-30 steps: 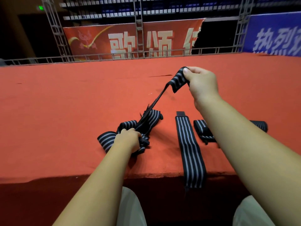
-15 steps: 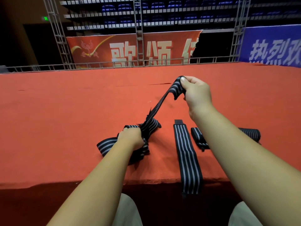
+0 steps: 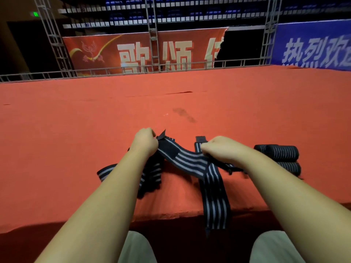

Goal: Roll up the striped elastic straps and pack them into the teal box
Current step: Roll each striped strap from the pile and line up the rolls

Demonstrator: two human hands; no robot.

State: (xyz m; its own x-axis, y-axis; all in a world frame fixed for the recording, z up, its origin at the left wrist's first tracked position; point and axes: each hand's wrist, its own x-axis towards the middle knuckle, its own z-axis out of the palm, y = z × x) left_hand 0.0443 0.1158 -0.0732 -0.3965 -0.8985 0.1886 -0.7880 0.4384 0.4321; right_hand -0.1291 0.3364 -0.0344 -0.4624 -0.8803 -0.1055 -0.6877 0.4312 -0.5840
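Observation:
A black strap with grey stripes (image 3: 187, 161) stretches between my two hands, low over the red cloth. My left hand (image 3: 145, 142) pinches its black end patch, and my right hand (image 3: 221, 149) grips it further along. Beneath it a second striped strap (image 3: 215, 202) lies flat and hangs over the table's front edge. Under my left forearm lies a loose heap of strap (image 3: 150, 179). Two rolled straps (image 3: 279, 153) rest to the right of my right wrist. No teal box is in view.
The red-covered table (image 3: 76, 141) runs far back to a metal rail (image 3: 114, 70). Beyond it hang a red banner (image 3: 136, 52) and a blue banner (image 3: 313, 46). My knees show below the table's front edge (image 3: 171, 217).
My right hand has come down and toward me with the strap end. My left hand rose from the heap and took the strap's black end. The strap now spans both hands.

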